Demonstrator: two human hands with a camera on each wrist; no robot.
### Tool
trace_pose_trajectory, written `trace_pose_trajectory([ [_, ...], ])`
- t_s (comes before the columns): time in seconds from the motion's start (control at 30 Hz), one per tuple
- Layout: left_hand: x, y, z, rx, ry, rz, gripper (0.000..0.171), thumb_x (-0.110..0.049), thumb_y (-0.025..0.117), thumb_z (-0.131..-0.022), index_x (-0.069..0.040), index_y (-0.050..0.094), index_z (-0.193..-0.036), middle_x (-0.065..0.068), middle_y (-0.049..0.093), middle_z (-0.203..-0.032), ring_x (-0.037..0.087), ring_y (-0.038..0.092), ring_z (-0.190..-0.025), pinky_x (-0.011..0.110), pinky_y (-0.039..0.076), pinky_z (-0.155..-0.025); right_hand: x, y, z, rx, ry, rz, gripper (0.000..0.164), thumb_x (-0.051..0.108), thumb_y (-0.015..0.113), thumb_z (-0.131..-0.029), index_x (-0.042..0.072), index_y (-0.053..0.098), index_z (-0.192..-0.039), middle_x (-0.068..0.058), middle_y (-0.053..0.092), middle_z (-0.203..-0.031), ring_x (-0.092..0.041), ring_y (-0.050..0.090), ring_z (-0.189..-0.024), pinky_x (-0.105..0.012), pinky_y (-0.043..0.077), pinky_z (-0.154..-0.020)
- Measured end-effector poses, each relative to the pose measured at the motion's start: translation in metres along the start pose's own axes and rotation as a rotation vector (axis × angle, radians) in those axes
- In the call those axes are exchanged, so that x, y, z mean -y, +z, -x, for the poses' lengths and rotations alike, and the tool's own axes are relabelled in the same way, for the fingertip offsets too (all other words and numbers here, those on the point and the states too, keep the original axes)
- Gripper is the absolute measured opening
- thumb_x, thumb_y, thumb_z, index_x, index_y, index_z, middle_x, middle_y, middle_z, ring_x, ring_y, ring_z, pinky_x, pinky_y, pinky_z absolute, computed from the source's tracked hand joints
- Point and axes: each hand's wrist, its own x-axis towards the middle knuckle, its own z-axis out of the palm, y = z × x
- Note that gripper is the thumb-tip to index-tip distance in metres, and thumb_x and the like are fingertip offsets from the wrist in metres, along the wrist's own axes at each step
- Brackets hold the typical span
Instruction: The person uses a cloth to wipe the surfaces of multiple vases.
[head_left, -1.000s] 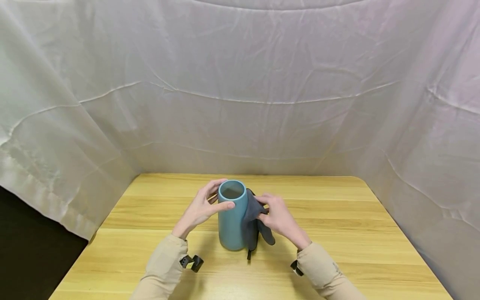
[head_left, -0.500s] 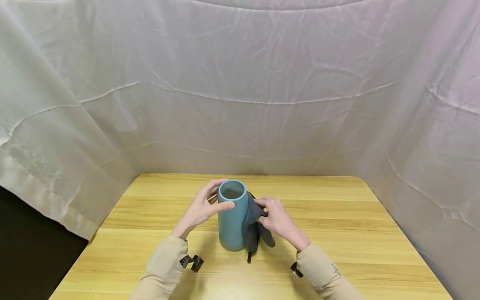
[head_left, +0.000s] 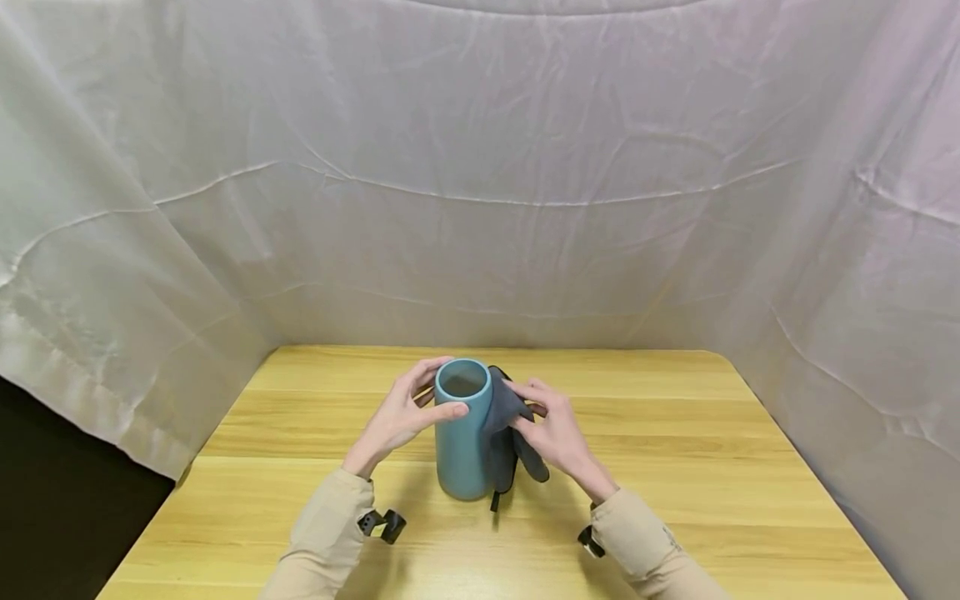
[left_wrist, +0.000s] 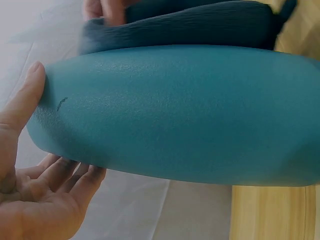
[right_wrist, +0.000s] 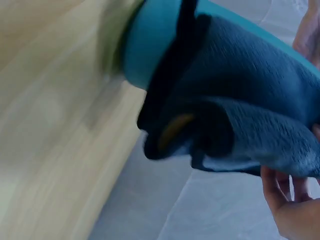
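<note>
A tall blue vase (head_left: 461, 454) with a round open mouth stands upright on the wooden table. My left hand (head_left: 397, 417) holds it near the top, thumb on the near side and fingers behind. In the left wrist view a small dark mark (left_wrist: 62, 103) shows on the vase's wall. Bunched in my right hand (head_left: 555, 429) is a dark grey-blue cloth (head_left: 501, 433) with a black loop at its lower end. It lies against the vase's right side, partly hanging in folds. The right wrist view shows the fleecy cloth (right_wrist: 250, 75) touching the vase (right_wrist: 150, 42).
The light wooden table (head_left: 675, 467) extends to both sides and behind the vase. Pale grey curtains (head_left: 510, 250) surround it at the back and sides. A dark gap (head_left: 67, 492) lies beyond the left table edge. Black camera mounts (head_left: 384, 525) sit at the beige cuffs.
My right hand has slid the cloth a little down the vase's right side, then back up higher than before. The left hand and the vase stay in nearly the same place.
</note>
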Motion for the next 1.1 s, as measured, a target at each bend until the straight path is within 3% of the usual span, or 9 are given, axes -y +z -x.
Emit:
trace_pose_trajectory([
  [0.23,-0.0003,-0.0002,0.0012,-0.006,-0.009,-0.002,0.066,-0.014,0.081,-0.086,-0.009,0.049,-0.143,0.016,0.062,-0.139,0.034,0.052,-0.137,0.054,0.033,-0.122,0.0098,0.0054,-0.0044,-0.115,-0.161,-0.043,0.044,-0.014,0.072,-0.083,-0.005,0.067,-0.126,-0.015,0.063,-0.092,-0.005,0.061,-0.088,-0.016,0.058,-0.088],
  [0.37,0.0001,-0.0002,0.0011,-0.004,-0.009,-0.008,0.067,-0.014,0.081,-0.086,-0.008,0.048,-0.144,0.016,0.062,-0.140,0.034,0.052,-0.138,0.054,0.033,-0.122,0.0102,0.0057,-0.0044,-0.121,-0.176,-0.044,0.045,-0.016,0.071,-0.083,-0.006,0.067,-0.126,-0.015,0.062,-0.092,-0.011,0.064,-0.087,-0.017,0.058,-0.089],
  [0.53,0.0001,0.0002,0.0007,-0.005,-0.017,-0.002,0.067,-0.013,0.081,-0.086,-0.009,0.048,-0.144,0.016,0.062,-0.139,0.033,0.052,-0.138,0.054,0.033,-0.123,0.0113,0.0039,-0.0045,-0.105,-0.168,-0.015,0.045,-0.013,0.071,-0.083,-0.005,0.066,-0.128,-0.015,0.064,-0.097,-0.028,0.068,-0.092,-0.022,0.059,-0.091],
  [0.9,0.0011,-0.0001,-0.0002,-0.006,-0.004,0.003,0.067,-0.015,0.081,-0.086,-0.008,0.048,-0.144,0.017,0.062,-0.139,0.035,0.052,-0.137,0.056,0.034,-0.122,0.0106,-0.0011,-0.0039,-0.005,-0.091,0.042,0.055,0.002,0.081,-0.082,0.002,0.064,-0.134,-0.016,0.066,-0.119,-0.030,0.066,-0.113,-0.039,0.061,-0.093],
  [1.1,0.0020,0.0002,-0.0006,-0.008,-0.014,0.001,0.067,-0.015,0.081,-0.086,-0.008,0.048,-0.143,0.016,0.062,-0.139,0.034,0.052,-0.138,0.055,0.033,-0.123,0.0102,-0.0016,-0.0029,0.095,0.016,0.227,0.057,0.001,0.083,-0.079,0.000,0.064,-0.132,-0.017,0.068,-0.118,-0.034,0.067,-0.109,-0.040,0.064,-0.085],
])
